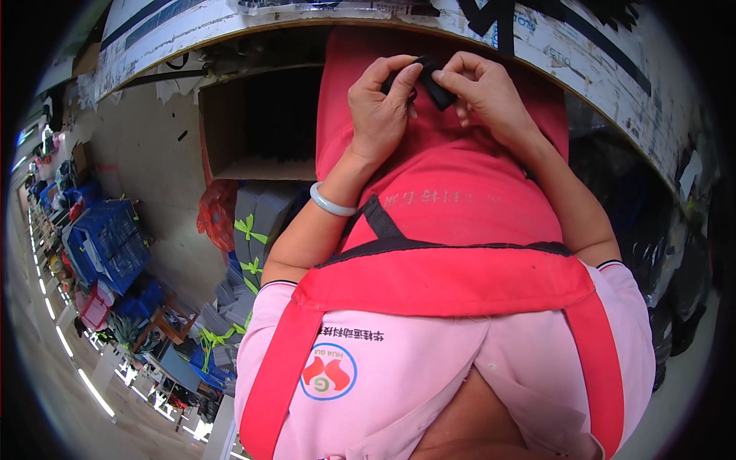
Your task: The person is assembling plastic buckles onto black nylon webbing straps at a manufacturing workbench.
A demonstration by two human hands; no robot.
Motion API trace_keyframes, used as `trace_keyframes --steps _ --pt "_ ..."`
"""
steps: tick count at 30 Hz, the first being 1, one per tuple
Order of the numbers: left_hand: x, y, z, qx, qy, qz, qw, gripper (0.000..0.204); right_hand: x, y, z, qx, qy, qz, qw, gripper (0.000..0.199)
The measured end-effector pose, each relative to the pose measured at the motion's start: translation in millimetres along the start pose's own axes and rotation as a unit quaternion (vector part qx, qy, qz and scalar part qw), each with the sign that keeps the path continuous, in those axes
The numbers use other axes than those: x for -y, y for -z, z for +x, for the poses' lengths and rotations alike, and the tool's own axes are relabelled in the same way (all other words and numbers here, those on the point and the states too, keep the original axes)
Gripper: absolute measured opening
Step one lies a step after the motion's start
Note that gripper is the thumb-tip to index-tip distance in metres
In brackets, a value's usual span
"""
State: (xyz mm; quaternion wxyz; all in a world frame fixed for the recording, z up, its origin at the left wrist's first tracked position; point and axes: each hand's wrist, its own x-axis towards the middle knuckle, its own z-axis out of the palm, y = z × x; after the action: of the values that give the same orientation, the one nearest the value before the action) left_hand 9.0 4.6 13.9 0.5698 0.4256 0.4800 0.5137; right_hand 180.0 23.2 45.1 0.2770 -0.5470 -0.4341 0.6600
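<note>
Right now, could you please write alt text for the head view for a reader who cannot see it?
Both hands, left hand and right hand, pinch a small black piece together above a red apron. A pale bangle circles the left wrist; an open cardboard box and blue crates lie to the left.

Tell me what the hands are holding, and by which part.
Both hold one small black piece: the left hand pinches its left end, the right hand its right end, over the red apron.
</note>
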Motion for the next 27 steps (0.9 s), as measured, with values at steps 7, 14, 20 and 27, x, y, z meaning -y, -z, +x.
trace_keyframes --steps 7,14,20,27 --pt "2 7 0 0.035 -0.074 -0.008 0.997 0.013 -10 -11 3 -0.036 0.119 0.136 0.983 0.025" --pt "0 13 -5 0.083 -0.190 0.129 0.970 0.016 -6 12 10 0.065 0.047 -0.005 0.997 0.023" --pt "-8 9 -7 0.091 -0.166 0.105 0.976 0.017 -15 10 15 -0.008 0.168 -0.078 0.983 0.021" --pt "-20 14 -17 0.122 -0.084 0.109 0.983 0.015 -24 4 24 -0.034 0.169 0.058 0.983 0.013"
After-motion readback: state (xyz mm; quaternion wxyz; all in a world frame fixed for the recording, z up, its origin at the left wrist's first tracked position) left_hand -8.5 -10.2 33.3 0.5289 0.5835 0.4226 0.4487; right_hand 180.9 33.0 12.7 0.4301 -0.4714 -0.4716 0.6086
